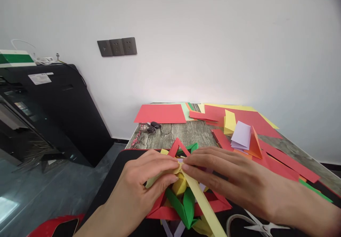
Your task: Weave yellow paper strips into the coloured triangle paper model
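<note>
A folded paper piece in red, green, yellow and lilac, with its red rim point(170, 213) showing, lies low in the middle of the view. Over its centre my left hand point(149, 176) pinches a pale yellow paper strip point(204, 203) between thumb and fingers. From the right, my right hand point(226, 174) has its fingers closed at the same spot, the fingertips on the strip and nearly meeting those of my left hand. The strip runs down to the bottom edge, over a green folded part point(186, 205).
Scissors point(262, 226) and a roll of tape point(231, 222) lie at the lower right. Coloured sheets, among them a red sheet point(161, 113), and folded lilac paper point(241, 135) cover much of the wooden table point(170, 132). Keys point(153, 126) lie at its left.
</note>
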`<state>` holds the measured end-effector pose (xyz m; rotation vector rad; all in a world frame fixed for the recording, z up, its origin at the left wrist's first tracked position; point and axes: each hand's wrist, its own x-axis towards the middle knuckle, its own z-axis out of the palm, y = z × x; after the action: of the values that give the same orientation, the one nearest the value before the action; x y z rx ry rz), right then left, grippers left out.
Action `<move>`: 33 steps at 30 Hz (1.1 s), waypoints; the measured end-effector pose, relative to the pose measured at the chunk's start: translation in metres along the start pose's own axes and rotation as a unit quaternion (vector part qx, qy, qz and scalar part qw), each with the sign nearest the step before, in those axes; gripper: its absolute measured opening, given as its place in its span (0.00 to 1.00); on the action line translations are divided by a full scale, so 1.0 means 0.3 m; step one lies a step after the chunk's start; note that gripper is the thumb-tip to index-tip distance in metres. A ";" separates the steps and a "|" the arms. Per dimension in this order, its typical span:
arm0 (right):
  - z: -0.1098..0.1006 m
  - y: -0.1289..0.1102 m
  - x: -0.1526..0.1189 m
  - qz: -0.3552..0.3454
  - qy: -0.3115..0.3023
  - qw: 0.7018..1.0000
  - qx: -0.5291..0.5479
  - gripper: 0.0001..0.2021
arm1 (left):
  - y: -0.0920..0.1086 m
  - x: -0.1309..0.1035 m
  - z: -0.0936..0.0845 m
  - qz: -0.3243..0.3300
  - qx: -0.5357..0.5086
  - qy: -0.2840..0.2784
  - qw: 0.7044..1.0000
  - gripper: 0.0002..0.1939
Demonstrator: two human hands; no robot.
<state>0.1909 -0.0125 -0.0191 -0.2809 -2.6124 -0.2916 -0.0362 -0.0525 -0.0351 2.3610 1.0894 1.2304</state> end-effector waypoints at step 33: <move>0.077 0.069 -0.057 -0.093 0.030 0.988 0.123 0.23 | 0.003 -0.023 0.037 0.041 -0.027 0.047 0.998 0.07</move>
<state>0.2003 0.0106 -0.0442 0.0563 -2.5836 -0.0362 -0.0296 -0.0570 -0.0454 2.3497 0.9839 1.3937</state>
